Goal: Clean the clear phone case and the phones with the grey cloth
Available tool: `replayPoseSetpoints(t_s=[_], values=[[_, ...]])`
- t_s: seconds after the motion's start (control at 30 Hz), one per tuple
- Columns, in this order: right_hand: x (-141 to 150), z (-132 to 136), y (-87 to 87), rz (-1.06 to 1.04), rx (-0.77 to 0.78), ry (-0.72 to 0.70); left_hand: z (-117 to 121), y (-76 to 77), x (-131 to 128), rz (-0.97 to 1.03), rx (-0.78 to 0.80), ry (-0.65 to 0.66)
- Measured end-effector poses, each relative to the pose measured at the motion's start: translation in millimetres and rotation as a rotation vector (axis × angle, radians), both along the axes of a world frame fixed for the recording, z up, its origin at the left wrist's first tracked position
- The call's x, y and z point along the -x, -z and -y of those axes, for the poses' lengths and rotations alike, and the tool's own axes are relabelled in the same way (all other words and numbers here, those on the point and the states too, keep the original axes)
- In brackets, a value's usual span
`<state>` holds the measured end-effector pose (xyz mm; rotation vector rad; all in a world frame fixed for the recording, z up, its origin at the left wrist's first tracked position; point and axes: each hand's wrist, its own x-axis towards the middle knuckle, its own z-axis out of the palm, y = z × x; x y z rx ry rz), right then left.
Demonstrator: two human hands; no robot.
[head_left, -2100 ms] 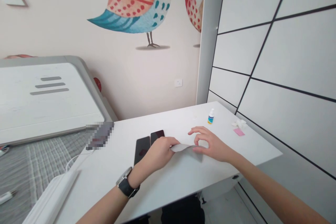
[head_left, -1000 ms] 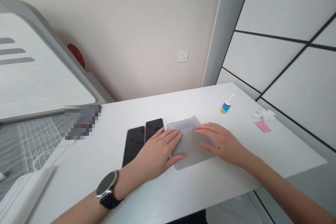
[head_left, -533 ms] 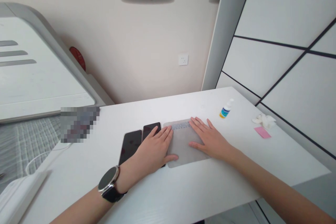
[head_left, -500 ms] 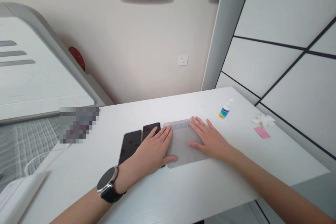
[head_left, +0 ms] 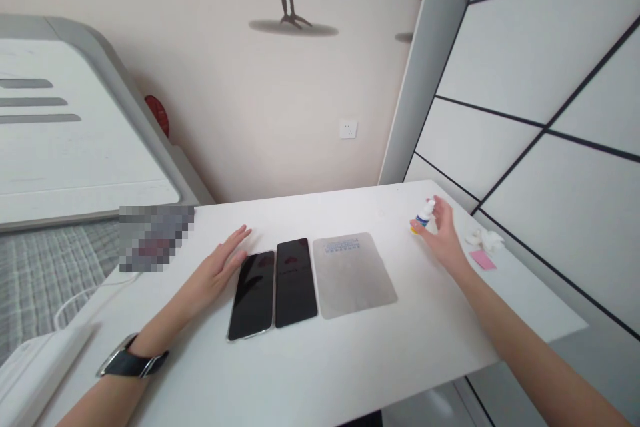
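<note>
Two black phones (head_left: 274, 285) lie side by side, screens up, on the white table (head_left: 320, 373). A grey cleaning cloth (head_left: 351, 273) is spread flat just right of them. My left hand (head_left: 217, 267) rests flat and open on the table against the left phone's edge. My right hand (head_left: 443, 235) is at the far right of the table, fingers curled around a small white spray bottle (head_left: 424, 213) with a blue and yellow label. The bottle still stands on the table.
A crumpled white tissue (head_left: 481, 237) and a pink slip (head_left: 483, 259) lie near the right wall. A blurred patch (head_left: 155, 237) sits at the table's left rear edge. A white cable (head_left: 85, 293) and a bed lie left. A wall socket (head_left: 348, 129) is behind.
Both hands left the cloth, which now lies flat and uncovered. My left hand slid left beside the phones; my right hand reached right to the spray bottle.
</note>
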<state>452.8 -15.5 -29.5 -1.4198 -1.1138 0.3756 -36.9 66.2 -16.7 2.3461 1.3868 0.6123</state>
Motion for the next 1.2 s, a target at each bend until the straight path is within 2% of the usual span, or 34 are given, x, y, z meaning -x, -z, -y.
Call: replayPoseSetpoints(t_s=[0.1,0.27,0.4,0.53,0.67,0.97,1.07,1.2], values=[[14.6,-2.7,-1.8,-0.065,0.089,-0.198,-3.9,5.8,4.4,0.138,0.028,-0.049],[65.0,22.2,-27.2,-0.229,0.13,-0.465,-5.4,10.9,-0.3,0.158,0.047,-0.041],[91.7,42.8,-39.1,-0.305,0.15,-0.569,-1.8,15.4,-6.1,0.067,0.026,0.003],[101.9,51.1,-38.4,-0.269,0.179,-0.596,2.6,15.1,-10.7,-0.007,0.025,0.04],[100.9,50.1,-33.8,-0.076,0.213,-0.572,3.8,13.9,-11.9,-0.014,0.027,0.04],[91.6,40.4,-19.3,0.678,0.35,-0.552,3.7,18.5,-11.1,-0.046,0.027,0.079],[89.2,38.1,-15.9,0.813,0.365,-0.52,3.9,18.6,-11.0,-0.05,0.027,0.085],[83.8,37.8,-20.8,0.879,0.357,-0.482,4.4,17.5,-11.5,-0.059,0.025,0.099]])
